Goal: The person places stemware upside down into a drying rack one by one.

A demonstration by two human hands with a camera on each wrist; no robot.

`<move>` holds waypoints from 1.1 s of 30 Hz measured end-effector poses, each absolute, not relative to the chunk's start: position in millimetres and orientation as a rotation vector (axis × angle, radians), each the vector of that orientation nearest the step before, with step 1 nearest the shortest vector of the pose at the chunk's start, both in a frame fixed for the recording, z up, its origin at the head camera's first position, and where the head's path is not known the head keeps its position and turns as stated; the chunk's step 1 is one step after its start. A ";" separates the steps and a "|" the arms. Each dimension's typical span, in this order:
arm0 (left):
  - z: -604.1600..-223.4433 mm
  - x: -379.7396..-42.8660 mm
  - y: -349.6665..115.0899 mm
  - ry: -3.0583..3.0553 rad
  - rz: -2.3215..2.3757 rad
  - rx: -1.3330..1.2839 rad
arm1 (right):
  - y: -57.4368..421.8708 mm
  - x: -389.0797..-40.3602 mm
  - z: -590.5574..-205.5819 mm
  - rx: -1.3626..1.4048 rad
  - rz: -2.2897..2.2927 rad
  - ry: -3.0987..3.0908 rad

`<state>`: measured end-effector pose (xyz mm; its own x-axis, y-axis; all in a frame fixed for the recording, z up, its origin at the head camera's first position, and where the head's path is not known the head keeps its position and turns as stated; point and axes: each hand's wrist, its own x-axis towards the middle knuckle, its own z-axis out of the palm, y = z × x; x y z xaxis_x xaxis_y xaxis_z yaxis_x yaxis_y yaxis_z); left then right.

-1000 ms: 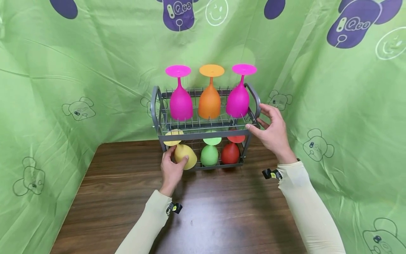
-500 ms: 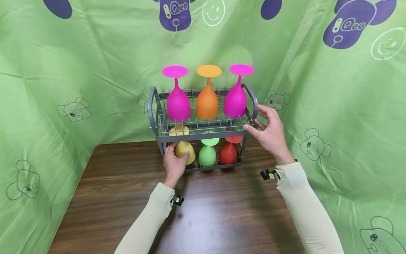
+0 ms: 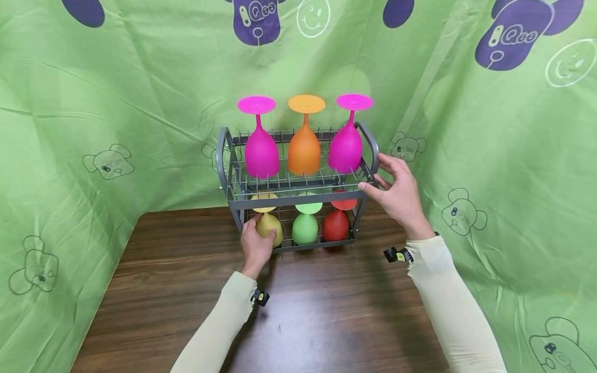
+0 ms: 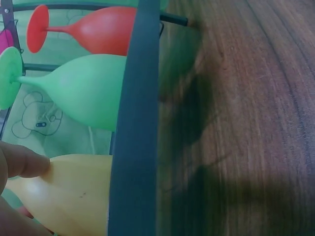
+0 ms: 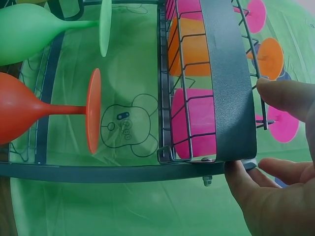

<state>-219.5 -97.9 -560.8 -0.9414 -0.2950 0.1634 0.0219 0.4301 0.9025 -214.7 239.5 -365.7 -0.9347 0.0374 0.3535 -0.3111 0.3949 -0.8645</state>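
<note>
A yellow goblet [image 3: 269, 228] stands upside down at the left end of the lower tier of a grey two-tier dish rack [image 3: 298, 200]. My left hand [image 3: 255, 247] holds its bowl between thumb and fingers. In the left wrist view the goblet [image 4: 78, 194] has its rim down behind the rack's front bar [image 4: 135, 123]. At the upper tier's right front corner, my right hand [image 3: 402, 199] grips the rack, thumb at the front and fingers by the side handle. The right wrist view has the thumb [image 5: 285, 98] against the upper wires.
Beside the yellow goblet are an inverted green goblet [image 3: 305, 229] and a red one [image 3: 336, 226]. The upper tier bears a pink goblet [image 3: 262, 153], an orange one [image 3: 304, 150] and another pink one [image 3: 345, 150]. Green printed cloth [image 3: 177, 103] encloses the wooden table [image 3: 186, 290].
The yellow goblet, tilted a second ago, has gone from the rack's front into the lower tier, lifting and then lowering upright upside down with my left hand. My right hand stays at the corner.
</note>
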 end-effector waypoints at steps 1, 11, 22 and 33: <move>-561.5 -219.1 -97.7 -2.390 -1.517 0.234 | 239.8 -214.7 -365.7 0.237 1.558 -2.343; -567.1 -216.3 -97.5 -2.387 -1.487 0.214 | 241.6 -215.9 -367.0 0.222 1.584 -2.350; -572.1 -215.5 -96.4 -2.380 -1.471 0.227 | 241.9 -216.7 -368.0 0.212 1.596 -2.357; -560.4 -180.0 -106.7 -2.459 -1.408 0.139 | 252.4 -188.3 -382.4 0.335 1.299 -2.440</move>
